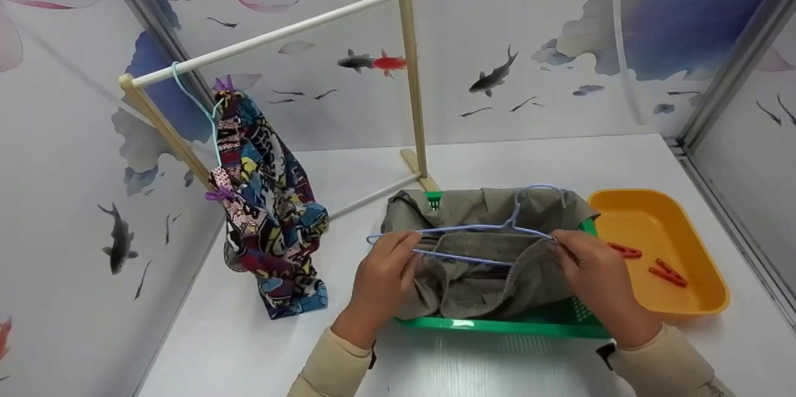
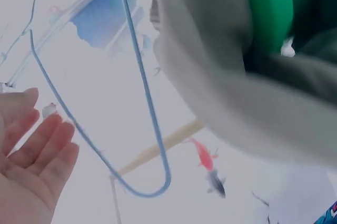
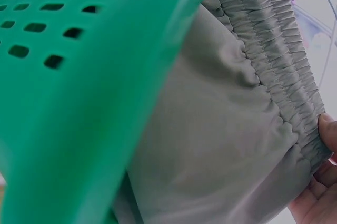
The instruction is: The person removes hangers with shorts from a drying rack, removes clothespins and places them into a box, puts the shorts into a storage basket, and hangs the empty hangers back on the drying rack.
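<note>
Grey-green pants (image 1: 479, 297) with a gathered elastic waistband (image 3: 274, 50) lie bunched in and over a green basket (image 1: 497, 326). A blue wire hanger (image 1: 463, 227) lies across the pants, its hook pointing away. My right hand (image 1: 591, 279) pinches the waistband at the hanger's right end, with the thumb on top in the right wrist view. Beside the hanger's left part is my left hand (image 1: 382, 279). Its fingers (image 2: 50, 150) are extended next to the wire in the left wrist view, gripping nothing; whether they touch the wire is unclear.
A wood-and-white rack (image 1: 267, 39) stands at back left. A patterned garment (image 1: 267, 198) hangs there from a light-blue hanger (image 1: 214, 114) with purple clips (image 1: 221, 193). On the right, a yellow tray (image 1: 715, 288) holds red clips (image 1: 668, 274). Walls enclose the table.
</note>
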`<state>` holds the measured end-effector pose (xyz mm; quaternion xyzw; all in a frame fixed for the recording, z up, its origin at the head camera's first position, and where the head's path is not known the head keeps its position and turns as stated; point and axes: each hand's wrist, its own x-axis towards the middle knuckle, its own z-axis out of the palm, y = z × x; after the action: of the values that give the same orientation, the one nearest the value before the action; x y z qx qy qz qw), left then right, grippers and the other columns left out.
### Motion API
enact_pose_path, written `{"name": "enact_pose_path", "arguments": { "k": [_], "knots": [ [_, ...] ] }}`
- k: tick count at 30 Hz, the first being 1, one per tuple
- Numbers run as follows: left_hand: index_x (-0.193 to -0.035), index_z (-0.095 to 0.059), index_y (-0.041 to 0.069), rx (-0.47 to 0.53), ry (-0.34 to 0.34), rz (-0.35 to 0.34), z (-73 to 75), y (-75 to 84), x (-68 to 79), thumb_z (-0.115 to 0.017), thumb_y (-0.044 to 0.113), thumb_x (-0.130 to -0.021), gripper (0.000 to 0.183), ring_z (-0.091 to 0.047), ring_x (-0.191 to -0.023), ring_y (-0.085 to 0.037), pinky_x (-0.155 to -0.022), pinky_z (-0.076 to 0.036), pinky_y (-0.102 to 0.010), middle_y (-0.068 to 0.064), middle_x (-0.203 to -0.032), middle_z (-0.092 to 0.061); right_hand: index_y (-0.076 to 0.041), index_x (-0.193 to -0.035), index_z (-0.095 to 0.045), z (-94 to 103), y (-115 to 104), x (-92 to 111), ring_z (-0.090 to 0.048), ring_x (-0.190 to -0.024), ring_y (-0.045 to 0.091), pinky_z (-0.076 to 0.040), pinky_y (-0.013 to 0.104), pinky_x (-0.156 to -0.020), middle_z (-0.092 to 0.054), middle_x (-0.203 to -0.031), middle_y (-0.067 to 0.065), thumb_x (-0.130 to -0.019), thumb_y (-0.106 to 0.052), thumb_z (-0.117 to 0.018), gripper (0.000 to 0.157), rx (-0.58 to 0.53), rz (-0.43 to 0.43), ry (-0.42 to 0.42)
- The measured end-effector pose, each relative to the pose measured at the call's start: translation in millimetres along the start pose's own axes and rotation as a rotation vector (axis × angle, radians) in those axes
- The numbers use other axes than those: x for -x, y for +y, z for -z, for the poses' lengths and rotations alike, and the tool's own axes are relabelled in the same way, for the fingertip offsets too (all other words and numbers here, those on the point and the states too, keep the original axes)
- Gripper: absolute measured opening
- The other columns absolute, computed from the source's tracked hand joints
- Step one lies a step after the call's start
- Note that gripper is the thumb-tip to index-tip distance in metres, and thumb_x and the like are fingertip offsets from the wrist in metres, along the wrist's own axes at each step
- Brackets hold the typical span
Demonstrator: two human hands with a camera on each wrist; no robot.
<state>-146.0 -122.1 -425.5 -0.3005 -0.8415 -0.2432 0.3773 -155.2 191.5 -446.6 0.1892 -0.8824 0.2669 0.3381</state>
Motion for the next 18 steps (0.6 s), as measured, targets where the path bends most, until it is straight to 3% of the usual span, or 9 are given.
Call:
{"name": "enact_pose_path", "arguments": {
  "k": [4, 13, 16, 18],
  "knots": [
    [-0.110, -0.069, 0.003, -0.045, -0.015, 0.019, 6.7, -7.4, -4.3, -0.080, 0.003, -0.076, 0.035, -0.063, -0.097, -0.022, -0.078, -0.056, -0.029, -0.009, -0.103, -0.065, 0.002, -0.095, -0.070, -0.6, 1, -1, -0.069, -0.077, 0.026, -0.031, 0.002, -0.090, -0.070, -0.085, 0.011, -0.069, 0.008, -0.080, 0.028, 0.002, 0.029, 0.006],
    [-0.116, -0.066, 0.004, -0.051, -0.248, 0.118, 17.8, -16.7, -3.5, -0.074, 0.018, -0.085, 0.035, -0.061, -0.104, -0.024, -0.083, -0.055, -0.033, -0.010, -0.110, -0.064, 0.001, -0.094, -0.071, -1.0, 2, -2, -0.069, -0.077, 0.024, -0.047, 0.016, -0.082, -0.071, -0.084, 0.010, -0.066, 0.008, -0.082, 0.031, 0.030, 0.093, 0.017],
    [-0.116, -0.066, 0.004, -0.049, -0.292, 0.135, 18.5, -16.9, -3.6, -0.073, 0.017, -0.086, 0.034, -0.062, -0.103, -0.023, -0.082, -0.055, -0.033, -0.010, -0.110, -0.064, 0.001, -0.094, -0.071, -0.4, 2, -2, -0.070, -0.078, 0.024, -0.051, 0.029, -0.075, -0.071, -0.085, 0.011, -0.064, 0.008, -0.083, 0.033, 0.028, 0.117, 0.026],
    [-0.115, -0.067, 0.004, -0.047, -0.303, 0.142, 18.9, -16.3, -3.9, -0.073, 0.015, -0.086, 0.032, -0.062, -0.103, -0.023, -0.081, -0.055, -0.033, -0.009, -0.109, -0.065, 0.001, -0.094, -0.071, -0.1, 2, -3, -0.070, -0.078, 0.024, -0.052, 0.031, -0.073, -0.071, -0.086, 0.011, -0.063, 0.008, -0.084, 0.034, 0.020, 0.138, 0.034]
  ]
}}
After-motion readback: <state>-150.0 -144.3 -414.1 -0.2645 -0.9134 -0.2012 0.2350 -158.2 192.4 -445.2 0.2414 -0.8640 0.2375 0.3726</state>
